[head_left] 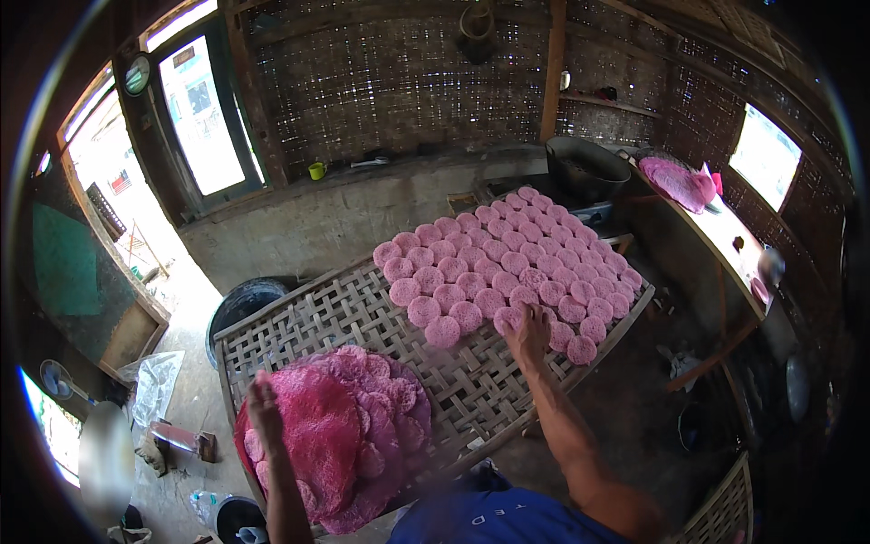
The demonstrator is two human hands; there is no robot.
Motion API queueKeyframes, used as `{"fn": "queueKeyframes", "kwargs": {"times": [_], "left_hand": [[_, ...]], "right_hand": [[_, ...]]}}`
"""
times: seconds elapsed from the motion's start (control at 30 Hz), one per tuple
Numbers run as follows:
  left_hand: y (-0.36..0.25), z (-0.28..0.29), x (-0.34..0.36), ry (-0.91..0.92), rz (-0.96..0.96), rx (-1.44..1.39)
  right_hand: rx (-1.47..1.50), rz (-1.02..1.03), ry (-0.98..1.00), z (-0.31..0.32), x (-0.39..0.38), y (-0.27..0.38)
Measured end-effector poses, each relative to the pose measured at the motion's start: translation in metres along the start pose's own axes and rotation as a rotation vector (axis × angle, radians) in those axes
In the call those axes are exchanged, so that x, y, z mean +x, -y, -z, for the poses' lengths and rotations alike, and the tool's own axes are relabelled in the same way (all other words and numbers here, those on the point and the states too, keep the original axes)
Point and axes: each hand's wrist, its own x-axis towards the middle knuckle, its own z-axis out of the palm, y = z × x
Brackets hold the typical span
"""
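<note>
Pink round crackers (489,299) with a lacy surface lie in close rows on the far right half of a woven bamboo rack (317,313). At the near edge of those rows, my right hand (528,337) has its fingers bent down onto one pink round cracker (507,319), partly covered by them. My left hand (264,408) is upright at the left side of a heaped pile of pink crackers (399,408), its fingers stretched out and nothing visible in them. A deeper red-pink sheet-like layer (317,417) covers part of that pile.
A dark wok (587,168) stands beyond the rack. On the right-hand bench (698,222) lies another pink heap (671,181). A black tub (240,308) sits by the rack's left corner, and a bucket (237,517) is on the floor. A yellow-green cup (317,170) rests on the wall ledge.
</note>
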Motion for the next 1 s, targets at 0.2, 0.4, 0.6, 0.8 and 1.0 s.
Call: {"fn": "queueKeyframes", "kwargs": {"times": [0.2, 0.4, 0.6, 0.8, 1.0], "left_hand": [[-0.108, -0.129, -0.120, 0.474, -0.519, 0.086], [-0.086, -0.095, -0.106, 0.463, -0.398, 0.340], [0.064, 0.076, -0.070, 0.029, -0.048, 1.044], [0.103, 0.115, -0.083, 0.065, -0.072, 0.695], [0.094, 0.103, -0.058, -0.048, -0.090, 0.787]], "right_hand": [[1.564, -0.927, 1.166, 0.056, -0.060, 0.119], [1.350, -0.821, 0.777, 0.003, -0.050, 0.066], [0.460, 0.022, 0.355, -0.034, -0.027, 0.007], [0.346, -0.078, 0.618, -0.020, 0.006, 0.017], [0.168, -0.038, 0.327, -0.004, 0.007, 0.028]]}}
